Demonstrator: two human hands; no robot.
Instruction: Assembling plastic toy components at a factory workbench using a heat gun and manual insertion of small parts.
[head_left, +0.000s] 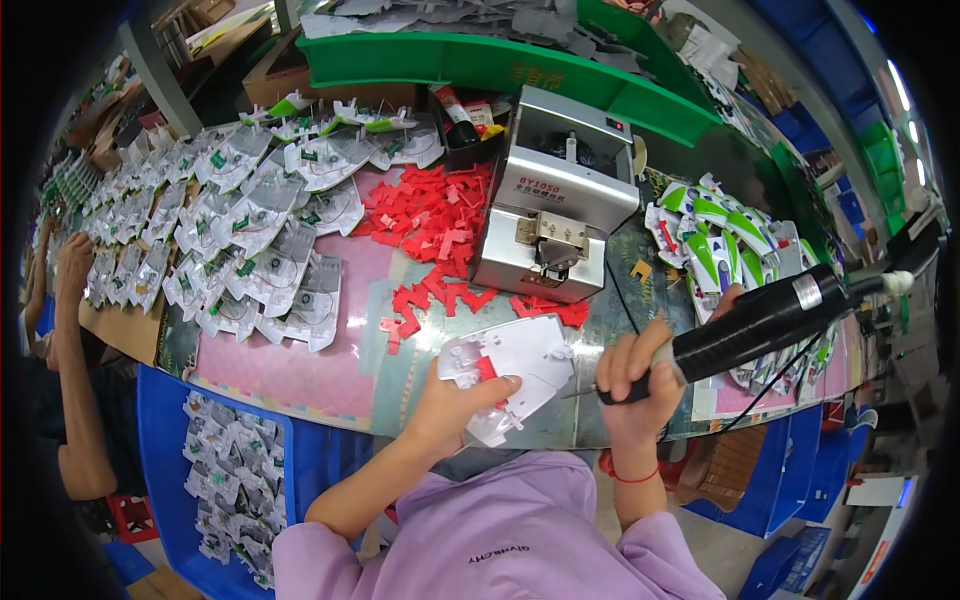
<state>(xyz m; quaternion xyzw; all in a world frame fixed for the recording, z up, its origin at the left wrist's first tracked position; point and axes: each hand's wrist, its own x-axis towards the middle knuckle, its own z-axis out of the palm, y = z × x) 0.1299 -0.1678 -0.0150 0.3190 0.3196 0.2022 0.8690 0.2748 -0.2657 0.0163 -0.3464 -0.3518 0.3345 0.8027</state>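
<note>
My left hand (445, 408) grips a white plastic shell (535, 355) over the table's near edge, thumb pressed by a small red plastic piece (486, 367) in it. My right hand (640, 378) is closed round the lower end of a black electric screwdriver (755, 322). The screwdriver lies tilted, its thin bit pointing left to the shell's right edge; whether it touches cannot be made out. Beyond the shell lies a heap of loose red plastic pieces (430, 215). A silver screw feeder (560, 190) stands right of that heap.
Rows of white shells with green circuit boards (265, 235) cover the table's left. White, green and purple shells (725, 240) pile up at right. A green bin (400, 65) stands behind; a blue bin (310, 455) of parts sits lower left. Another person's arm (75, 400) shows far left.
</note>
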